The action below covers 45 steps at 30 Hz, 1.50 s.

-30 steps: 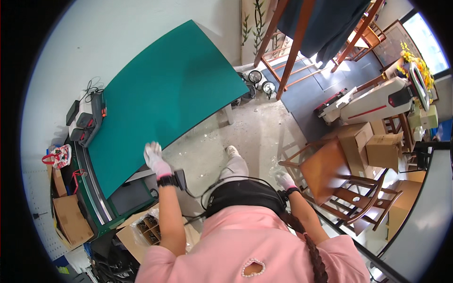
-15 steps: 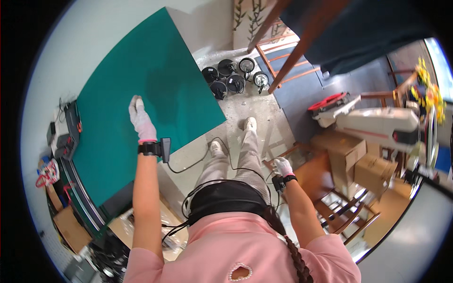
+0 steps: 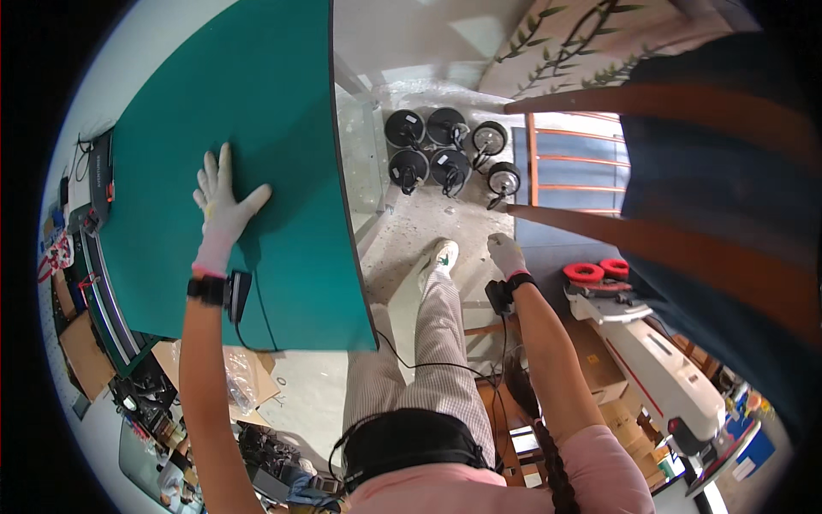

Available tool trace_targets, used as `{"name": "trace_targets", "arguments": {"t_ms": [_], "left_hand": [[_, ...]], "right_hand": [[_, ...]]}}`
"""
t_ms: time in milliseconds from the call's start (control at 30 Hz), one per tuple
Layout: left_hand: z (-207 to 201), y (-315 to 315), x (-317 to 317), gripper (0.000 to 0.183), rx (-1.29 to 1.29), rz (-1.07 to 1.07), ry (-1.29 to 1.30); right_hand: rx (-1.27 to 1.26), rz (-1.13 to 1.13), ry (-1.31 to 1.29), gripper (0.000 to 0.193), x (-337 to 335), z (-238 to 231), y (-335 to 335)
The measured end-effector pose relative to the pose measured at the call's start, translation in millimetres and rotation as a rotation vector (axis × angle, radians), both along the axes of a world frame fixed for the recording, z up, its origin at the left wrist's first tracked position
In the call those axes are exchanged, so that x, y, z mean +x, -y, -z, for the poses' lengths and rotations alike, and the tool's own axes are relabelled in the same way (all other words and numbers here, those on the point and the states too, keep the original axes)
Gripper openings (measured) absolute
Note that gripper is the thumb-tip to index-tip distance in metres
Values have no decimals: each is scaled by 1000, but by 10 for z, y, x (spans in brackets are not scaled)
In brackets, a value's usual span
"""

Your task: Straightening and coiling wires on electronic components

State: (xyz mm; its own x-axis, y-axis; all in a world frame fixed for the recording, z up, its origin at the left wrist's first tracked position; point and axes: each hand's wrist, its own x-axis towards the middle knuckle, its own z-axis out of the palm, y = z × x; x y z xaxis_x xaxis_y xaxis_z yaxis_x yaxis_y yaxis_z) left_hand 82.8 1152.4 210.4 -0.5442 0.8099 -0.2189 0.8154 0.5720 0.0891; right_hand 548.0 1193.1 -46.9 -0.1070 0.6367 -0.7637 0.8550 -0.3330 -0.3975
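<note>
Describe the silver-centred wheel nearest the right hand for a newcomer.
Right of the big flat green tabletop, dark round objects cluster on the pale floor. At their lower-right corner is the black-rimmed, silver-centred wheel. Four neighbours are black discs; unlike its silver-centred twin above, it's nearest the white-gloved right hand.

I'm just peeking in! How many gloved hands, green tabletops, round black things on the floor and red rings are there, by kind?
Gloved hands, left hand and right hand: 2
Green tabletop: 1
Larger black discs: 4
Smaller pale-hubbed wheels: 2
Red rings: 2
Total: 11
</note>
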Motion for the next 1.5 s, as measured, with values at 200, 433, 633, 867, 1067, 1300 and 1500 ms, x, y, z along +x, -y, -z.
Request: {"name": "trace_targets", "arguments": {"t_ms": [200,433,633,867,1067,1300,1500], "left_hand": [[-64,-85,31,98,-15,122,96],[-117,62,-141,126,-155,87,70],[-464,317,-264,123,-558,-220,288],[-408,355,-268,123,-623,-178,249],[-438,317,-262,122,-614,-135,190],[-411,267,-269,122,-521,-85,170],[-170,-11,-156,119,-141,157,138]], "right_hand": [[1,-111,-85,31,-864,1157,-191],[171,-6,-225,32,-2076,2395,-201],[109,64,-30,64,-2667,3059,-309],[-349,528,-430,63,-2686,3421,-348],[-172,170,-85,50,-2703,3133,-583],[-40,-48,-83,52,-2383,2670,-272],[-115,-138,-108,57,-1747,1830,157]]}}
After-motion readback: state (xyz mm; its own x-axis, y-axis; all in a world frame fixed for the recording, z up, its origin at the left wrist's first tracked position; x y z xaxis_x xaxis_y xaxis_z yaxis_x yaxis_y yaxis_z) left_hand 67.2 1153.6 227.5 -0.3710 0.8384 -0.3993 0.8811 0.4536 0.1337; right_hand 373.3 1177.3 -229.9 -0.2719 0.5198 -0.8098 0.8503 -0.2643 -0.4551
